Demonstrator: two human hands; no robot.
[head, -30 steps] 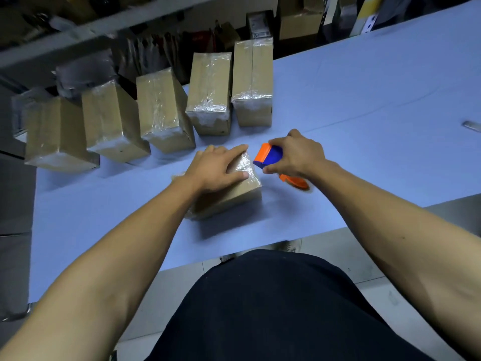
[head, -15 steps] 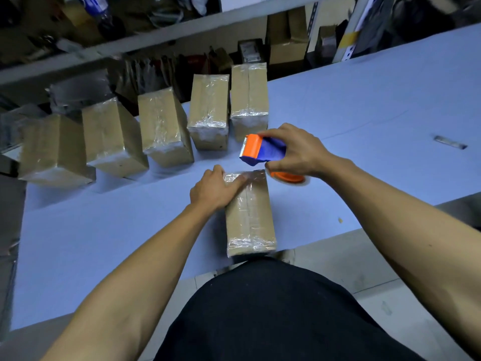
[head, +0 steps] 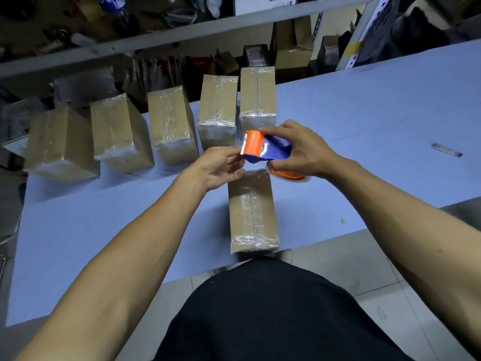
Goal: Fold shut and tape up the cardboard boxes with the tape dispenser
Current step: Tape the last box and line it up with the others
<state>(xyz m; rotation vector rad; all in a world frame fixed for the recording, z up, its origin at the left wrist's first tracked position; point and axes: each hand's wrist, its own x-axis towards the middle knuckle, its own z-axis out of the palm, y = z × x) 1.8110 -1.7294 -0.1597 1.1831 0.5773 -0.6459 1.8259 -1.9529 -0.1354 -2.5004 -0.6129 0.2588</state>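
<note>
A taped cardboard box (head: 252,212) lies lengthwise on the blue table (head: 364,121), its near end at the table's front edge. Just above its far end I hold the orange and blue tape dispenser (head: 263,148) in my right hand (head: 304,149). My left hand (head: 221,166) is raised off the box, with its fingertips at the dispenser's toothed orange end, pinching at the tape there. The tape roll (head: 289,175) shows below my right hand.
Several taped boxes (head: 171,123) stand in a row along the table's far left side. Behind them is a cluttered shelf (head: 182,29). A small metal strip (head: 446,149) lies on the table at right. The tiled floor (head: 351,261) is below the front edge.
The box was turned from crosswise to lengthwise. My left hand has lifted off it and risen to the dispenser's cutter end. The dispenser has stayed just above the far end.
</note>
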